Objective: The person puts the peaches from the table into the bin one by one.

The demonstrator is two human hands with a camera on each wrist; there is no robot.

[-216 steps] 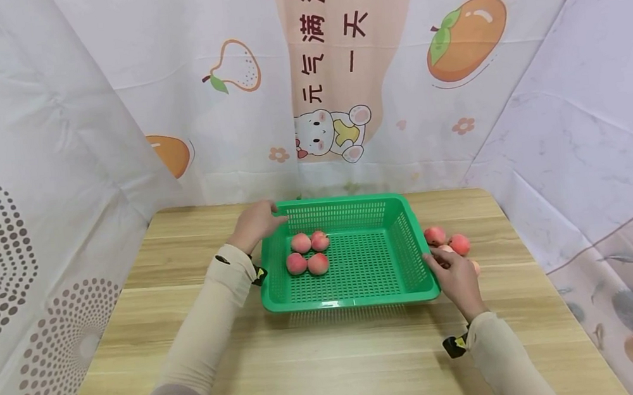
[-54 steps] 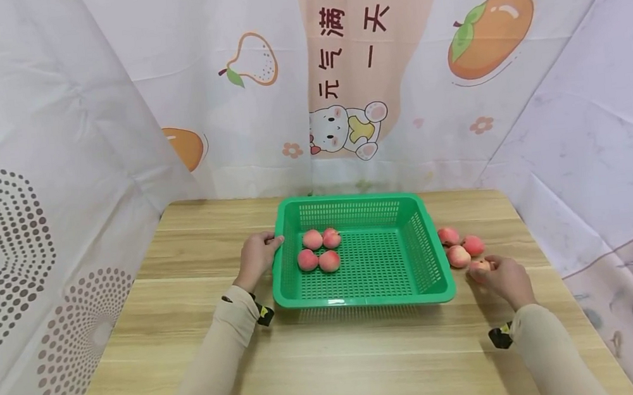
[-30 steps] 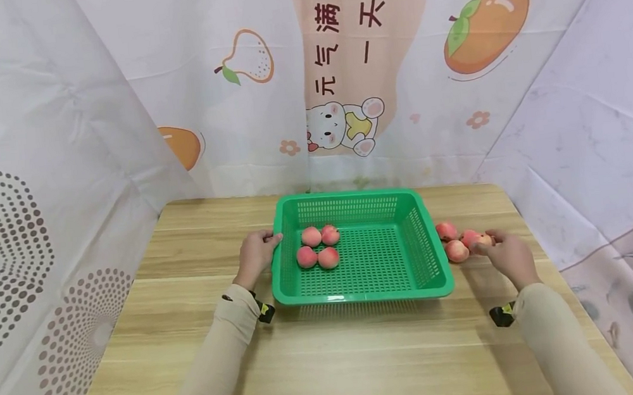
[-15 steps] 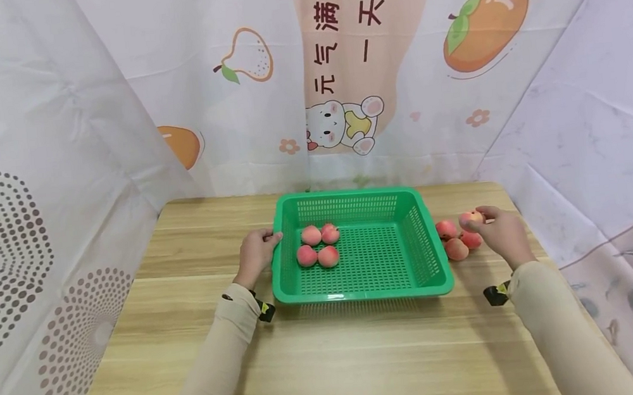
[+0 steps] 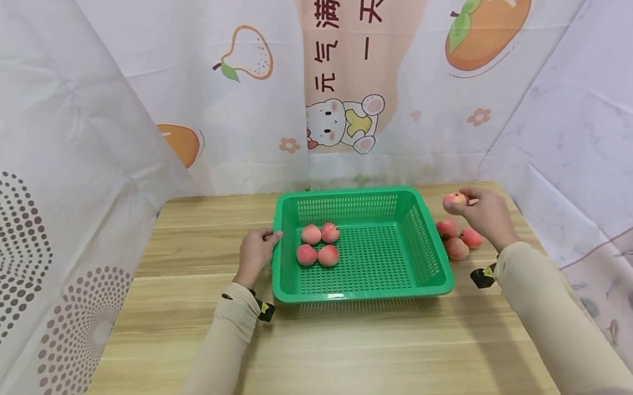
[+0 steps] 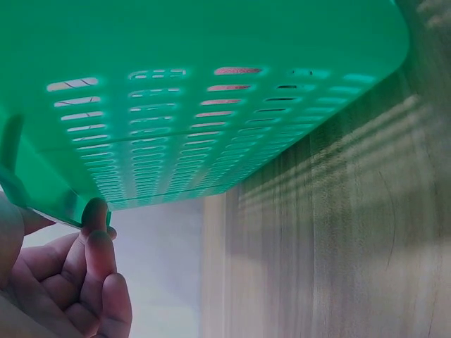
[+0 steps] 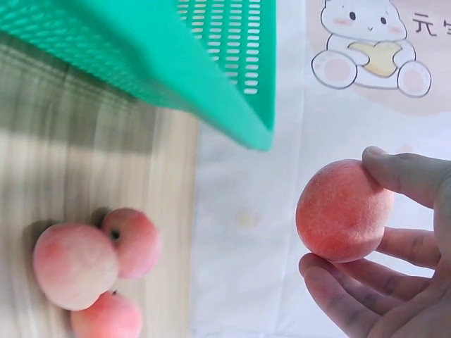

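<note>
My left hand [image 5: 256, 253] pinches the left rim of a green plastic basket [image 5: 354, 296]; in the left wrist view its thumb and curled fingers [image 6: 99, 260] grip that rim from outside. Several pinkish-red peaches sit together in the basket's left half, one of them a front peach [image 5: 328, 256]. Held in the air by my right hand [image 5: 488, 214] is another peach [image 7: 344, 211], between thumb and fingertips, beyond the basket's right side. Below it, 3 peaches lie touching on the table, among them a pale one [image 7: 75, 266].
The wood-grain table [image 5: 332, 361] carries everything. A printed curtain [image 5: 397, 88] hangs close behind its far edge, with more cloth at left and right. The basket's right wall [image 5: 425, 247] stands between the loose peaches and its inside.
My right hand has let go of the basket's right rim, picked up a peach from the table group and raised it, moving away and slightly left. My left hand keeps its grip on the basket.
</note>
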